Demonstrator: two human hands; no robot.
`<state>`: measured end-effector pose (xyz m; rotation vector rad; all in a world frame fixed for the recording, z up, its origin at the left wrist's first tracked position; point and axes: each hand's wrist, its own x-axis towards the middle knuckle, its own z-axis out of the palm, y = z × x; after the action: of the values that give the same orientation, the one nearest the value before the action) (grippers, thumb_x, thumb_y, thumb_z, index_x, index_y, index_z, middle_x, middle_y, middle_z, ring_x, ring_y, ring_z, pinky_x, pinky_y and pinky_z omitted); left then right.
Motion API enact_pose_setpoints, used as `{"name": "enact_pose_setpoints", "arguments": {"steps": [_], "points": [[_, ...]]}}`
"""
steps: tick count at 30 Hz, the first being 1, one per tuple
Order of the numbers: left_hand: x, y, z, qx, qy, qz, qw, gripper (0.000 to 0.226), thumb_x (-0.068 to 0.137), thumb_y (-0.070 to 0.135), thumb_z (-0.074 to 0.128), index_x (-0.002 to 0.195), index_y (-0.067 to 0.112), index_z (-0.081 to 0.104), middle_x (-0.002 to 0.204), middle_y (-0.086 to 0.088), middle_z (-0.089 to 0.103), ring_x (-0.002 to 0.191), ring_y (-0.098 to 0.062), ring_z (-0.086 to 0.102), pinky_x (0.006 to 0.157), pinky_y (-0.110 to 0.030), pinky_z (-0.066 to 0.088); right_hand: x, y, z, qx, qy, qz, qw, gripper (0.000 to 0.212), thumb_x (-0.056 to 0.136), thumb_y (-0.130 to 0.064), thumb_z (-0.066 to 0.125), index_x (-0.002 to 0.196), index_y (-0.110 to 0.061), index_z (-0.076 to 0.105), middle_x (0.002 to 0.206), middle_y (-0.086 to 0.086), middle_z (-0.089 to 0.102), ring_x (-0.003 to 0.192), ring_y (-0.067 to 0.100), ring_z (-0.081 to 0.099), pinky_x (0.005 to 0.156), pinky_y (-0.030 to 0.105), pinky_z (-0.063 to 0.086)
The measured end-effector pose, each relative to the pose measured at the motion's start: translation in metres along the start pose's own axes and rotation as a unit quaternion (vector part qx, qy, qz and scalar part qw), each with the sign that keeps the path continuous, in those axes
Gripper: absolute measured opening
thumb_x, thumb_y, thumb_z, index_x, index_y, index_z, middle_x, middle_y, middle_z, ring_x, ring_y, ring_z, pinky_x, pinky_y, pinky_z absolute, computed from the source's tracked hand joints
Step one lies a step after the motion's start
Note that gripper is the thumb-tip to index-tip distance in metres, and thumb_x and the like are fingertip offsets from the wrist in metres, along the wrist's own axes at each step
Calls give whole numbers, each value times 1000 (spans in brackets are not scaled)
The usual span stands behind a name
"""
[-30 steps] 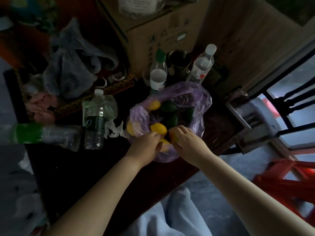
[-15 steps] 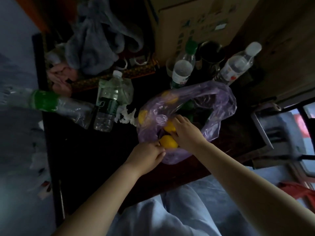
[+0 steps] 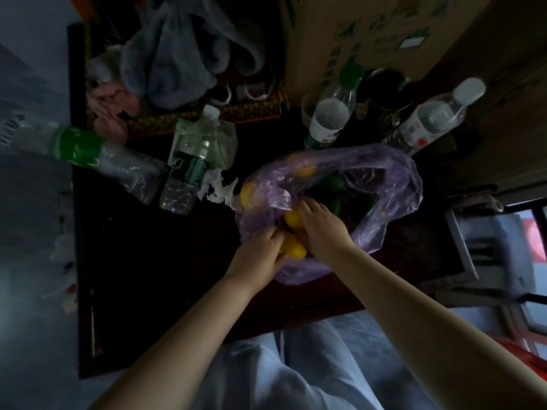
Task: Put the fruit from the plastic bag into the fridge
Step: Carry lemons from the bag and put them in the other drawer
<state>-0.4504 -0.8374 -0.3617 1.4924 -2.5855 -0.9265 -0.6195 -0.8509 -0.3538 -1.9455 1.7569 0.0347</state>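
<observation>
A thin purple plastic bag lies open on the dark table, holding several yellow and dark green fruits. My left hand is at the bag's near rim and grips a yellow fruit. My right hand reaches into the bag mouth, its fingers curled over another yellow fruit. Green fruits lie deeper in the bag. More yellow fruit shows through the plastic at the left side. No fridge is in view.
Water bottles stand behind the bag beside a dark metal cup. Two more bottles lie to the left. A cardboard box and grey bags fill the back. My legs are below the table edge.
The camera has come closer and shifted. My right hand has gone deeper into the bag over a yellow fruit. My left hand has closed on the yellow fruit at the rim.
</observation>
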Motion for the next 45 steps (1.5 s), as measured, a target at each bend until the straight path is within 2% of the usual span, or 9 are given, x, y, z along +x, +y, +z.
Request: {"name": "enact_pose_setpoints", "arguments": {"steps": [10,18,23,28,32,35,38,41,45], "points": [[7,3,-3,17,-6,16,1000,48,76,26,70,119,12,52,116,-6,56,111,-24,49,83,-32,41,-12,7,-2,52,65,20,996,51,81,-14,62,128,-19,43,128,0,51,114,26,48,72,37,46],[14,9,-3,79,-62,41,994,68,78,37,68,135,18,36,132,-2,43,124,-23,38,93,-33,37,-44,8,-18,130,175,85,972,54,81,-24,67,130,-24,44,130,-3,50,119,23,46,89,36,45],[16,8,-10,45,-47,67,996,63,69,28,76,123,11,50,124,-10,47,118,-31,43,93,-41,42,-71,1,-24,165,234,131,949,56,77,-21,69,129,-23,48,130,-4,51,119,20,47,90,26,37],[16,25,-32,34,11,119,992,60,64,25,81,117,13,56,119,-7,51,109,-28,51,88,-38,43,-100,-11,-30,162,281,147,934,57,74,-33,63,129,-27,49,129,-5,52,120,19,46,95,33,43],[12,48,-56,2,55,185,981,55,65,21,81,113,13,54,116,-5,55,106,-26,53,85,-33,42,-126,-23,-34,189,340,174,905,59,73,-20,72,128,-25,52,129,-8,51,113,13,52,85,21,42],[6,69,-70,-39,47,205,977,53,72,28,77,117,13,53,115,-6,57,105,-26,55,80,-34,42,-148,-31,-36,193,384,198,881,57,74,-16,72,127,-26,52,129,-10,48,108,10,54,78,21,47],[0,91,-75,-54,36,229,971,54,75,37,75,119,17,50,118,-4,56,104,-24,54,77,-33,42,-177,-37,-37,197,433,205,855,54,76,-11,69,126,-23,53,127,-5,48,111,12,52,84,19,46],[-8,116,-75,-73,21,268,960,53,74,30,76,118,19,50,118,-1,54,105,-21,53,77,-28,38,-215,-44,-39,183,469,236,831,55,75,-7,68,126,-20,54,126,-2,48,113,10,49,88,12,41],[-31,155,-74,-96,-12,333,938,58,72,23,79,121,22,49,120,3,52,107,-16,51,81,-29,42,-275,-56,-38,158,510,290,794,55,76,-10,69,128,-21,54,128,-1,48,116,13,49,90,21,45]]}}
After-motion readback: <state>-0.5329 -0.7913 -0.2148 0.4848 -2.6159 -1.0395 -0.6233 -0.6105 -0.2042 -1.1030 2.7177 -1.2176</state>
